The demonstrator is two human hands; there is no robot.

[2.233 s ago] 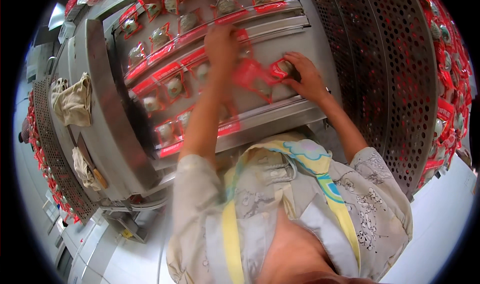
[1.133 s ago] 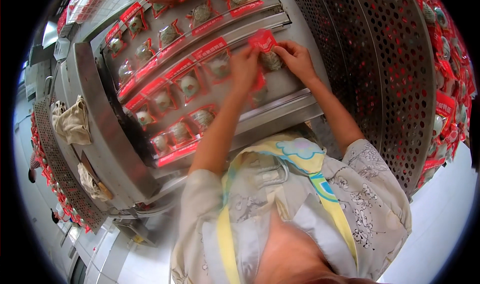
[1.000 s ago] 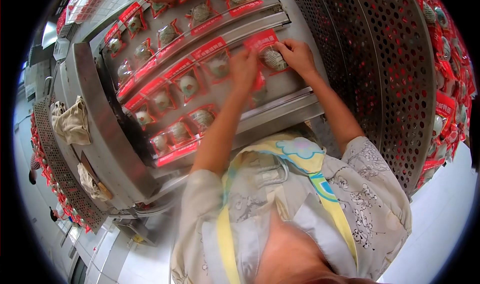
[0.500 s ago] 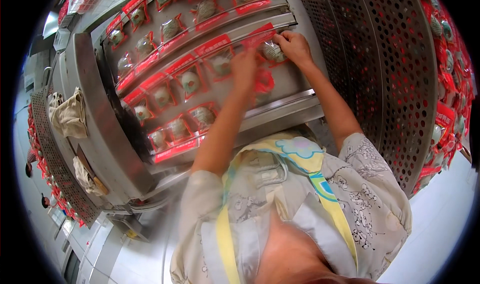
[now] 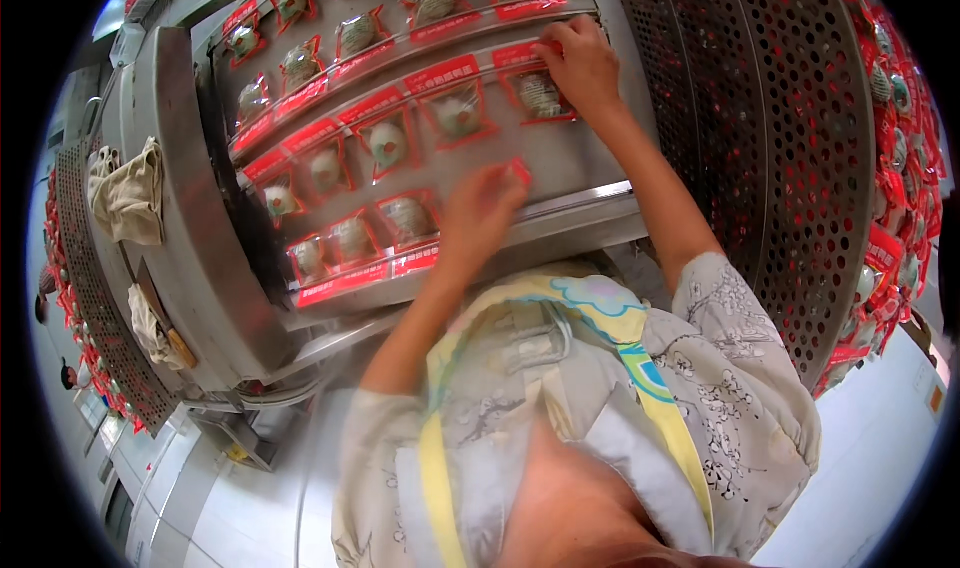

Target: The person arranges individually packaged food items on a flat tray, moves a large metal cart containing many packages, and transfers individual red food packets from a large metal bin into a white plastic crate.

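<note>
Clear pouches with red edges, each holding a pale egg-shaped item, lie in rows on a steel machine bed (image 5: pixel 575 158). My right hand (image 5: pixel 582 66) is at the far right, its thumb and fingers pinched at the red top strip of a pouch (image 5: pixel 540 94). Nearer me, my left hand (image 5: pixel 482 213) is slightly blurred, with fingers curled around a red packet (image 5: pixel 519 172), of which only a small red part shows. Beside my left hand lies another pouch (image 5: pixel 408 218) in the near row. To the left of the right-hand pouch lies one more pouch (image 5: pixel 458 114).
Metal bars (image 5: pixel 480 26) cross the bed between the rows. A perforated steel panel (image 5: pixel 770 168) stands close on the right, with a heap of red packets (image 5: pixel 885 258) beyond it. Cloths (image 5: pixel 130 193) hang on the machine's left side.
My left hand has moved down toward me, away from the row, with red at its fingertips. My right hand has shifted slightly up. The far-right pouch now lies flatter, in line with its row.
</note>
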